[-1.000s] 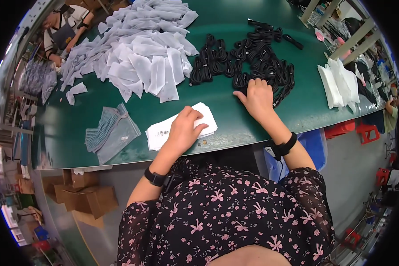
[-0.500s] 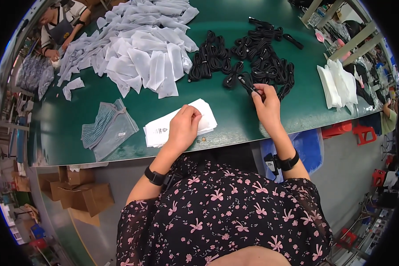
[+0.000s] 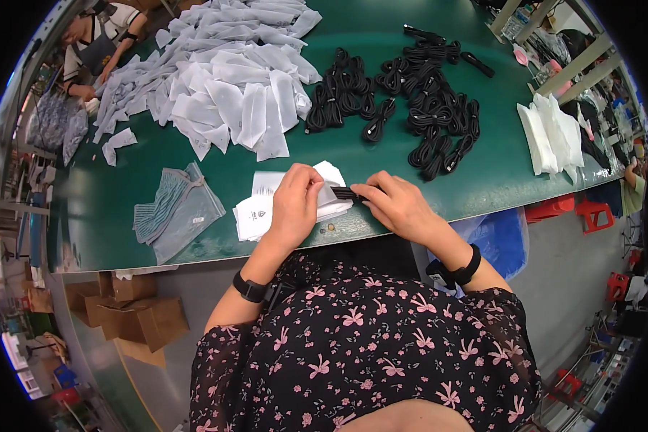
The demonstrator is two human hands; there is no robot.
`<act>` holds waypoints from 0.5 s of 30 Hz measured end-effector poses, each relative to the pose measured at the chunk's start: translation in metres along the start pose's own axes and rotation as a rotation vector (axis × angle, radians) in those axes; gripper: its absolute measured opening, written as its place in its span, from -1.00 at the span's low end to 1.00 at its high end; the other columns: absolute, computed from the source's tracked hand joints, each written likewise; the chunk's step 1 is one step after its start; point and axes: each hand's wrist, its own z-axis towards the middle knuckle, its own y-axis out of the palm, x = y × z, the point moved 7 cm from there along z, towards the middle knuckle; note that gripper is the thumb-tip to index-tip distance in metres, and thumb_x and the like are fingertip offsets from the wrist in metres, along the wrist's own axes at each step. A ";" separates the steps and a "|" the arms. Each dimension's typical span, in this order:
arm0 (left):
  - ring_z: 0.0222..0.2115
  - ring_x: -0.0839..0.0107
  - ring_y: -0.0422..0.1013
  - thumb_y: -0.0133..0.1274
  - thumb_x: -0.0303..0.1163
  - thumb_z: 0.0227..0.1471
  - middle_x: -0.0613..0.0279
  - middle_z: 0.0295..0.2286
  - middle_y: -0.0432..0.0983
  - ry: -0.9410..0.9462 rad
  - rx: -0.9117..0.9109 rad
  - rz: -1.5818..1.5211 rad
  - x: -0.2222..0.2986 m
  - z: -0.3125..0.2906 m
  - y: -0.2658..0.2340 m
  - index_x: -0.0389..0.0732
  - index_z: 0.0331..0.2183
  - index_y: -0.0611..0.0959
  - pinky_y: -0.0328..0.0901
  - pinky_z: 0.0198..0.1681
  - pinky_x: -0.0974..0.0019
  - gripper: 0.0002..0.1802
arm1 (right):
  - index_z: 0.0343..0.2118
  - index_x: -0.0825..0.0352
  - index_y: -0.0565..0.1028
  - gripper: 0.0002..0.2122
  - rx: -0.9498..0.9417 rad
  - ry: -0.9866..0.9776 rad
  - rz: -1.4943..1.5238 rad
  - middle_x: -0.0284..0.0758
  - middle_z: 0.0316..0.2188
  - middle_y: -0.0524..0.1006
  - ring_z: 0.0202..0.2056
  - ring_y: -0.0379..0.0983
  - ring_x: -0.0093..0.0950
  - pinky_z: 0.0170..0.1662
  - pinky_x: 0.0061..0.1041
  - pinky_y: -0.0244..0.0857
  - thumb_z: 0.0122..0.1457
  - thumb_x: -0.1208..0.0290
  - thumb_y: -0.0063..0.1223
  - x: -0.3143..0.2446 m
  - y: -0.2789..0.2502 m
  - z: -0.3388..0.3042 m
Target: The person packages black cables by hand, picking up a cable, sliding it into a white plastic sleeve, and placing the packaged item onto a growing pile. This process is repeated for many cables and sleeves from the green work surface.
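On the near edge of the table lies a stack of flat white plastic bags. My left hand is over the stack, its fingers closed on the top bag, which is lifted at its right end. From the right, my right hand pinches a coiled black cable. The cable's left end is at the mouth of that bag; how far inside it reaches is hidden by my left hand. Beyond my right hand lie several bundled black cables.
Frosted filled bags are heaped at the far left. Nearer lies a clear bag with a striped cloth. White packets sit at the right edge. Another person works at the far left. A blue bin stands below the table.
My right hand has brought a cable from the pile left and nearer, to the bag stack. The top bag is now raised in my left hand.
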 end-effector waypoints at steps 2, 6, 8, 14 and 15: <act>-0.39 0.19 0.35 0.04 -0.67 -0.02 0.09 -0.38 0.43 0.206 -0.039 0.065 0.014 0.001 0.001 -0.34 -0.41 0.47 0.29 -0.34 0.27 -0.91 | -0.10 0.34 0.46 -0.72 -0.109 0.140 0.181 -0.25 -0.35 0.43 -0.39 0.47 -0.28 -0.28 -0.34 0.38 0.08 0.57 0.11 0.008 0.009 0.000; -0.34 0.11 0.34 0.05 -0.67 -0.06 0.07 -0.35 0.43 0.371 -0.072 0.150 0.039 0.002 0.002 -0.31 -0.42 0.47 0.29 -0.32 0.23 -0.89 | -0.08 0.34 0.47 -0.69 -0.032 0.452 0.686 -0.25 -0.33 0.42 -0.33 0.45 -0.39 -0.22 -0.47 0.35 0.08 0.59 0.12 0.034 0.030 -0.006; -0.32 0.11 0.34 0.06 -0.67 -0.08 0.07 -0.34 0.43 0.340 -0.051 0.155 0.037 0.007 -0.001 -0.31 -0.42 0.47 0.28 -0.28 0.23 -0.88 | -0.05 0.33 0.46 -0.67 0.017 0.307 0.588 -0.24 -0.31 0.41 -0.31 0.45 -0.41 -0.20 -0.49 0.34 0.09 0.60 0.11 0.026 0.023 0.005; -0.28 0.21 0.36 0.05 -0.62 -0.04 0.12 -0.32 0.45 0.137 0.011 0.027 0.019 0.021 -0.022 -0.28 -0.41 0.47 0.27 -0.21 0.30 -0.90 | 0.08 0.27 0.41 -0.58 0.149 0.033 0.536 -0.20 -0.23 0.39 -0.29 0.41 -0.42 -0.19 -0.53 0.33 0.11 0.62 0.06 -0.011 0.001 0.034; -0.29 0.28 0.36 0.04 -0.60 0.00 0.15 -0.31 0.46 0.050 0.018 -0.078 0.011 0.027 -0.031 -0.28 -0.39 0.48 0.26 -0.21 0.36 -0.92 | 0.08 0.27 0.41 -0.58 0.149 0.031 0.536 -0.20 -0.23 0.39 -0.29 0.41 -0.42 -0.19 -0.53 0.33 0.11 0.62 0.06 -0.010 -0.002 0.037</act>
